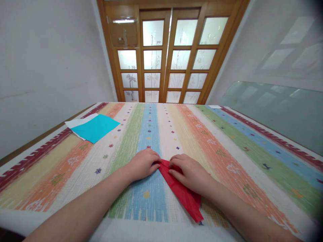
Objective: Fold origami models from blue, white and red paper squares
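From the head camera, both hands lie flat on a striped cloth (227, 148) that covers the table, meeting just below the middle of the picture. The left hand (143, 164) rests palm down with its fingers curled loosely together, their tips pressing on the upper left corner of a red paper (185, 193); it pinches nothing, only bears down. The right hand (188, 173) lies on top of the same paper at about three o'clock from the left hand, fingers close together and bent, their tips pressing the paper near its top point, just beside the left fingertips. Whether either thumb is tucked under the sheet cannot be told. The red paper is folded to a narrow pointed form: its tip sits between the two hands, and the rest runs out from under the right hand toward five o'clock, ending near the table's front edge. It lies across a blue and a pale yellow stripe of the cloth. Well apart, toward ten o'clock from the hands, a blue sheet (97, 127) lies on a white sheet (75, 123) near the table's left edge. At twelve o'clock, beyond the table, stands a wooden door (166, 50) with frosted panes, and at two to three o'clock a glass pane (272, 107) leans against the wall.
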A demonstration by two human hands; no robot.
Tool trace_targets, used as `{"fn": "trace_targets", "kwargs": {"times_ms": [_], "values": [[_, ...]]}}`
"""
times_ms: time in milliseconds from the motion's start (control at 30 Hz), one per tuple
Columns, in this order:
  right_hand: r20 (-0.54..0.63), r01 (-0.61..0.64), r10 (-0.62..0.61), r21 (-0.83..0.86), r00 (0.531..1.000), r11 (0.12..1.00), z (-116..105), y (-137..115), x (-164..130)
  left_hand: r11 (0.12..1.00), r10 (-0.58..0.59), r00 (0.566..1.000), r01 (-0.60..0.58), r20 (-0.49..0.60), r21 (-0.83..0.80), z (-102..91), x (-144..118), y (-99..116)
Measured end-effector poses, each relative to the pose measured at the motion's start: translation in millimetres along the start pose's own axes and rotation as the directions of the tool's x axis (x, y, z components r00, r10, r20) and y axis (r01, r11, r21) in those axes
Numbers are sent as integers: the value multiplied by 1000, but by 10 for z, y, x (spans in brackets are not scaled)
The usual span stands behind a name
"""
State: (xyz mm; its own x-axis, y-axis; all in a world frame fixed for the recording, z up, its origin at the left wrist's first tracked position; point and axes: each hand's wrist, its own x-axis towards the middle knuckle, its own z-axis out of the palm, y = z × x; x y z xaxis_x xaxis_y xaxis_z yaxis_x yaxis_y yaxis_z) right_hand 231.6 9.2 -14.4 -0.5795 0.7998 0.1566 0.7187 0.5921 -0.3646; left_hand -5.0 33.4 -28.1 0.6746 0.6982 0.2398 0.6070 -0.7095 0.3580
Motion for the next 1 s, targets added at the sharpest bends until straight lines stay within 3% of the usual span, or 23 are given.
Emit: {"fn": "trace_targets", "kwargs": {"times_ms": [267, 1000], "values": [[-23, -47, 47, -15, 999, 999, -15, 40, -2, 1000, 2, 1000, -2, 15, 14, 4, -9, -2], [-2, 32, -32, -10, 999, 999, -22, 11, 6, 998, -20, 999, 17, 47, 64, -33, -9, 79]]}}
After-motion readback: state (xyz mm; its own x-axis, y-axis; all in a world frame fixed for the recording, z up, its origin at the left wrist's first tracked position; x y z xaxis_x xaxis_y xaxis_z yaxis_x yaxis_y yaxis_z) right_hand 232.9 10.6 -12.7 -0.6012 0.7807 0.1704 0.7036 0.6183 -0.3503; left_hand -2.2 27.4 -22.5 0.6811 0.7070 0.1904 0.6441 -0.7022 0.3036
